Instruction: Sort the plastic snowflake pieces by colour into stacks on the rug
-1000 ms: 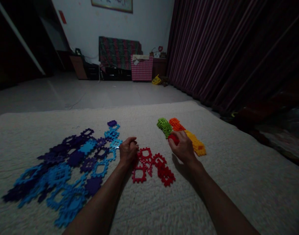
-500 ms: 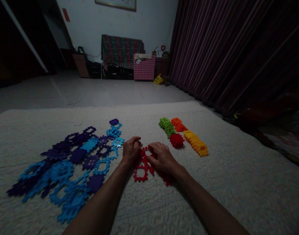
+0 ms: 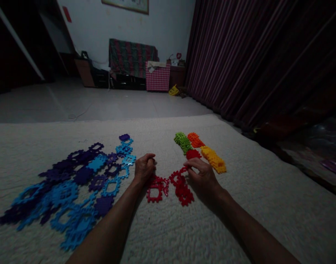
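My left hand [image 3: 145, 168] is curled closed at the upper edge of some loose red pieces [image 3: 154, 193]; whatever its fingers hold is too small to make out. My right hand [image 3: 202, 175] pinches a red piece [image 3: 183, 169] between thumb and fingertips, just above another group of red toothed pieces [image 3: 184, 194]. Beyond that hand sits a red stack [image 3: 194, 154], partly hidden by the fingers. A green row [image 3: 183, 142], an orange stack [image 3: 195, 139] and a yellow row [image 3: 213, 159] of similar pieces lie close by.
Many blue pieces [image 3: 65, 192] and purple pieces [image 3: 83, 175] are spread over the left of the pale quilted mat [image 3: 156, 238]. Behind the mat are a tiled floor and low furniture with a checked cloth [image 3: 157, 79]. A dark curtain [image 3: 228, 55] hangs at the right.
My right hand has moved right and away from my left hand, carrying a red piece towards the red stack. More red pieces show between the hands. The view has shifted slightly.
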A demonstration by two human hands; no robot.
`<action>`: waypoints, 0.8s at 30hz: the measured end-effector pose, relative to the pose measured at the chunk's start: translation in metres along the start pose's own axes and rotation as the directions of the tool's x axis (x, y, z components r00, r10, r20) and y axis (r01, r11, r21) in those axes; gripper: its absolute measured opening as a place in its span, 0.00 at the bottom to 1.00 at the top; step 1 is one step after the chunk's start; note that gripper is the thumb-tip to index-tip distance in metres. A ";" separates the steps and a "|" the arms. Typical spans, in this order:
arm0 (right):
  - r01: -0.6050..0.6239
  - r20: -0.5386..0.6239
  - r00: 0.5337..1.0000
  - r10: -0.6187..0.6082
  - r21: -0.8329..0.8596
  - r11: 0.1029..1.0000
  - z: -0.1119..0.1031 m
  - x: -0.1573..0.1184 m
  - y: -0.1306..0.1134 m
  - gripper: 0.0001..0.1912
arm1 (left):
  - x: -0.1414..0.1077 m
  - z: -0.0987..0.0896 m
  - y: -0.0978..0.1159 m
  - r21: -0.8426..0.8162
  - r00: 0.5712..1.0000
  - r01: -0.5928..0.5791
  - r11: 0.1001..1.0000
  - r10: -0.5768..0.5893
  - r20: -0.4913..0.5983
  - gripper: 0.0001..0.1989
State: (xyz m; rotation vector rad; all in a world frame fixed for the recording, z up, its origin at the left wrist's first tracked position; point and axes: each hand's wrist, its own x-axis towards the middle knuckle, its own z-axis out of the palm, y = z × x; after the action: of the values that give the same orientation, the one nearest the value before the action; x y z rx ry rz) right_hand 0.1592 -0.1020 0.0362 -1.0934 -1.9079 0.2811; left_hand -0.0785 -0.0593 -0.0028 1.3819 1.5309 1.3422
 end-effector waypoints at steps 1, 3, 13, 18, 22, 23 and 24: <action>0.015 0.012 1.000 -0.014 -0.015 1.000 -0.007 -0.005 0.004 0.11 | 0.000 0.000 0.000 0.005 1.000 -0.006 1.000 0.006 0.000 0.19; 0.043 0.054 0.998 -0.041 -0.049 0.998 -0.019 -0.016 0.013 0.11 | 0.000 0.000 -0.001 0.025 1.000 -0.016 1.000 0.016 0.000 0.19; -0.166 0.303 0.927 0.219 -0.191 0.967 -0.060 -0.051 0.023 0.38 | 0.003 -0.002 -0.007 0.106 0.999 -0.050 0.993 0.050 0.007 0.20; -0.185 0.380 0.882 0.280 -0.267 0.946 -0.057 -0.042 0.004 0.29 | 0.002 -0.002 -0.007 0.085 0.999 -0.032 0.996 0.032 0.006 0.19; -0.170 0.295 0.916 0.272 -0.329 0.929 -0.043 -0.041 -0.001 0.15 | 0.002 -0.001 -0.005 0.082 1.000 -0.024 0.996 0.024 -0.002 0.19; -0.174 0.274 0.923 0.270 -0.329 0.928 -0.040 -0.040 0.000 0.15 | 0.002 -0.001 -0.005 0.088 1.000 -0.021 0.996 0.021 -0.002 0.19; -0.184 0.248 0.931 0.270 -0.322 0.929 -0.038 -0.039 0.003 0.16 | 0.002 -0.001 -0.005 0.094 1.000 -0.019 0.995 0.019 -0.001 0.19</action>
State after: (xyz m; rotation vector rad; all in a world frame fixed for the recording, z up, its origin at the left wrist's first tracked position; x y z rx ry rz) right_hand 0.1993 -0.1388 0.0340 -1.5533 -2.1271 0.3065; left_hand -0.0817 -0.0573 -0.0069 1.4566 1.6041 1.2971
